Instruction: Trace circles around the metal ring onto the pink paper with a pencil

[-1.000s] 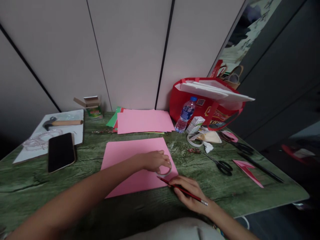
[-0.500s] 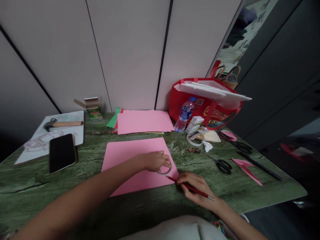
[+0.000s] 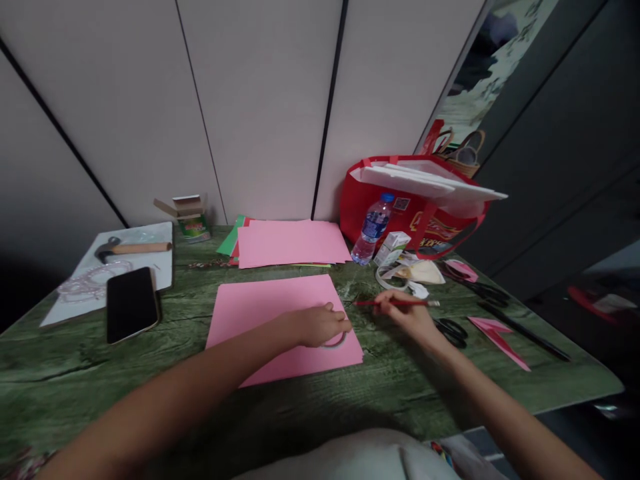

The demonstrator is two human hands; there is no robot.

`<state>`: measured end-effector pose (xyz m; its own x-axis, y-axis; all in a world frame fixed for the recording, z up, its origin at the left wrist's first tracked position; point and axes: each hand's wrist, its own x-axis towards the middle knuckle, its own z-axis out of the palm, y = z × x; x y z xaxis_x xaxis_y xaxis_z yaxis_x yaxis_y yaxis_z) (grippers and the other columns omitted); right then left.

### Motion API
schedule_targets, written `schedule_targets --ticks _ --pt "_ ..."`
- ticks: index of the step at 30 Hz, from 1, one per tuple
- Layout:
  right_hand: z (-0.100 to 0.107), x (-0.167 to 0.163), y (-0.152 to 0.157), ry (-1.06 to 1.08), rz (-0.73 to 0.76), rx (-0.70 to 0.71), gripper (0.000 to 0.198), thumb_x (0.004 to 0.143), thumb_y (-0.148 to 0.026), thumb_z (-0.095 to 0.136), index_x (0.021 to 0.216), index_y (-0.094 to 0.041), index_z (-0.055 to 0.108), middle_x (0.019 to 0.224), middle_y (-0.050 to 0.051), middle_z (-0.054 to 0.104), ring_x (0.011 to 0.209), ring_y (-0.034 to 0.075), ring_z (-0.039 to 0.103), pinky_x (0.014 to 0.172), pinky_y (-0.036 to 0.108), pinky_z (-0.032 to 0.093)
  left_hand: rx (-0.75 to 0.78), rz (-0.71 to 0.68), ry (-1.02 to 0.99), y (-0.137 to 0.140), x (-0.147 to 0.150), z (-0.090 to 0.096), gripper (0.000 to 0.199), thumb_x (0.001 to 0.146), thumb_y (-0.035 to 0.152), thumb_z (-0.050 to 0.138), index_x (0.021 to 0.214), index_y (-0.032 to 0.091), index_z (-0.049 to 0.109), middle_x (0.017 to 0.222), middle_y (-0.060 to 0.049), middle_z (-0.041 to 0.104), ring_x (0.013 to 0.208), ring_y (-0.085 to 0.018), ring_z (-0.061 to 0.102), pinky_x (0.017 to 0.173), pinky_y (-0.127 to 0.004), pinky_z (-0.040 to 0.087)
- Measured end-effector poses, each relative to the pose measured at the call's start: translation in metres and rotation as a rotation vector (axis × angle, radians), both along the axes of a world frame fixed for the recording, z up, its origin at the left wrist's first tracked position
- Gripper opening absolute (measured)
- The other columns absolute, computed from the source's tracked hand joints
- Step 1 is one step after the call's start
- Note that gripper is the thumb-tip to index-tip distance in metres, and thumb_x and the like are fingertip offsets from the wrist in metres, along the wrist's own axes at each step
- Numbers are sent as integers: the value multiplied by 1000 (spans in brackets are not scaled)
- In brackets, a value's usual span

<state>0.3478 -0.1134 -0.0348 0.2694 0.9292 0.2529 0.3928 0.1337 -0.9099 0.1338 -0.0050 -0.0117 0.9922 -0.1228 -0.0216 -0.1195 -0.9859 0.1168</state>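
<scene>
Pink paper sheets (image 3: 267, 300) lie on the green wood-grain table in front of me. My left hand (image 3: 323, 325) rests near the right side of the top sheet, its fingers closed on a thin pale ring (image 3: 336, 344) lying flat against the paper. Most of that ring is hidden under the hand. Just right of the paper, my right hand (image 3: 400, 308) grips a red pencil (image 3: 367, 303). The pencil is held above the table, roughly level, with its tip toward the left and its eraser end toward the right. Black scissors (image 3: 453, 331) lie partly behind my right forearm.
Behind is a stack of pink paper (image 3: 293, 243). A water bottle (image 3: 373, 230), small carton (image 3: 393, 248) and red bag (image 3: 353, 200) stand back right. Folded pink paper (image 3: 500, 341) and a black rod (image 3: 530, 333) lie right; a phone (image 3: 131, 303) and hammer (image 3: 135, 248) left.
My right hand has lifted the pencil away from the paper beside the ring, moving back and to the right. My left hand stays on the ring.
</scene>
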Motion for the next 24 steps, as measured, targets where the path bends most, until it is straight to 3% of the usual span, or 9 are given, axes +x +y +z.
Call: schedule_targets --ticks 3,6,10,14,17,20,24 --pt "15 -11 41 229 31 -51 36 68 -53 66 76 -18 63 72 1 65 63 18 64 64 32 54 73 7 36 -5 5 1 19 78 1 48 87 17 55 92 -8 59 79 -20 54 80 -33 39" --pt "28 -41 79 233 308 -145 37 68 -54 67 75 -17 62 69 -1 64 65 16 65 68 31 55 102 5 74 -8 11 2 12 79 4 52 78 16 55 90 -9 59 78 -20 56 81 -34 41" --pt "37 -79 112 74 684 -316 32 72 -48 66 76 -16 60 64 -3 63 58 11 61 58 23 51 150 39 112 -13 16 3 7 80 7 53 79 14 57 98 -12 59 77 -22 59 79 -37 43" --pt "42 -96 128 -156 1005 -393 22 74 -36 66 72 -15 63 64 -4 63 59 8 57 54 17 45 175 81 118 -18 17 3 16 83 5 47 94 12 56 105 -14 60 86 -24 60 78 -36 45" --pt "44 -102 133 -216 1163 -435 19 74 -29 66 63 -14 62 55 -7 56 52 6 50 49 15 38 180 90 132 -19 17 -1 18 85 6 45 99 13 55 106 -13 60 89 -24 60 76 -36 47" --pt "42 -108 135 -236 1256 -498 16 75 -20 62 60 -14 62 49 -9 51 47 5 44 44 15 32 182 111 147 -19 18 -6 20 87 7 42 101 12 56 110 -15 60 93 -26 61 76 -38 47" --pt "38 -116 135 -258 1316 -587 14 70 -3 55 65 -11 64 51 -8 55 50 6 47 47 16 35 161 153 164 -20 20 -9 24 89 10 40 107 10 56 117 -17 58 103 -29 58 81 -39 47"
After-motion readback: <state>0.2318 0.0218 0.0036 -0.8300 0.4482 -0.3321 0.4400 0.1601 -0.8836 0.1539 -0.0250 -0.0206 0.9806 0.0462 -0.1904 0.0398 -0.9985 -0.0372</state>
